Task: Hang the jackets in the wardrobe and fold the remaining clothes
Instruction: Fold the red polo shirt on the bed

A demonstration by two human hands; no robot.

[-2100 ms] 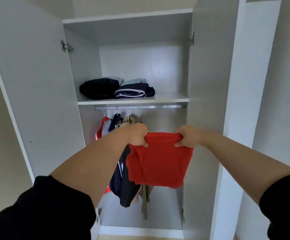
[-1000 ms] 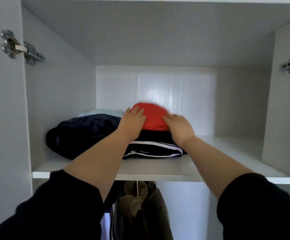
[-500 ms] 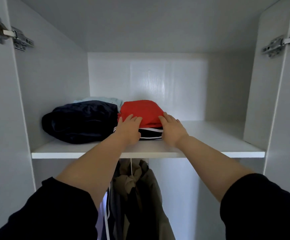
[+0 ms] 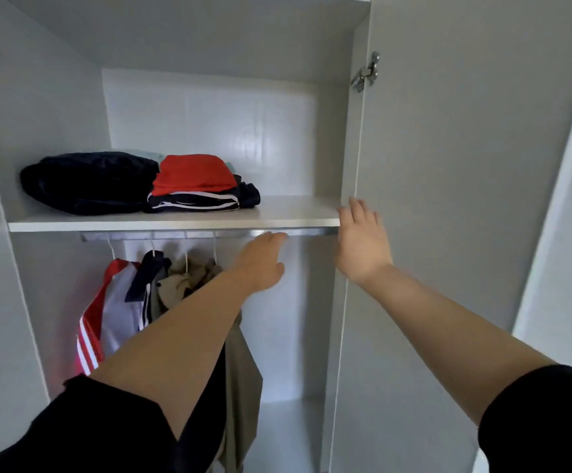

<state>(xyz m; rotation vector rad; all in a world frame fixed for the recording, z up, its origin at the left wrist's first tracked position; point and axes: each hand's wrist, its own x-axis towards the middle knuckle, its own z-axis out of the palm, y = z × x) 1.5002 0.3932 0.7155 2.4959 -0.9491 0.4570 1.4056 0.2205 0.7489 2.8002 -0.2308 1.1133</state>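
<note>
I see soft, cool daylight in the wardrobe (image 4: 209,107), glare streaking its back panel beyond my hands; wide-angle bending warps the edges, and my left hand (image 4: 260,264) blurs slightly.

Single head-worn view, facing straight into the open wardrobe (image 4: 209,107) from arm's reach, about level with its shelf (image 4: 175,222). Wide-angle, taking in the hanging rail (image 4: 305,232) just below that shelf and the open door (image 4: 448,199) to its right.
</note>
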